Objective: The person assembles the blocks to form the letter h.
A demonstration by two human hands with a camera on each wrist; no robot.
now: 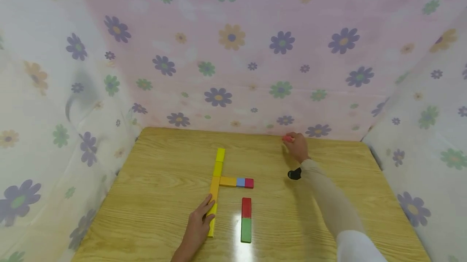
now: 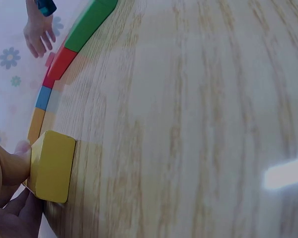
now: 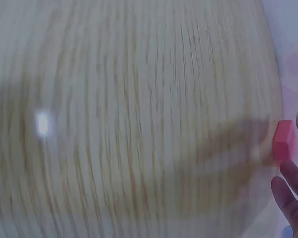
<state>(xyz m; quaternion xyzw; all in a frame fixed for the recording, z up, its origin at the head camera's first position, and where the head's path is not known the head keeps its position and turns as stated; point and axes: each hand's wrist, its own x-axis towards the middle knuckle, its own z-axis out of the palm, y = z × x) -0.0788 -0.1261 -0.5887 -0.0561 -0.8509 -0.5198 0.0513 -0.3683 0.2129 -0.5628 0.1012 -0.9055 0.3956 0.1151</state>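
My left hand is at the near end of a line of yellow and orange blocks. Thumb and fingers pinch the nearest yellow block from both sides. Farther along the line are an orange block and two yellow blocks. At the table's far edge my right hand is over a pinkish-red block. In the right wrist view its fingers are spread beside that block, the thumb a little apart from it and one fingertip at its near end.
A branch of orange, blue and dark red blocks runs right from the line. Nearer lie a red block and a green block, end to end. Flowered cloth surrounds the wooden table.
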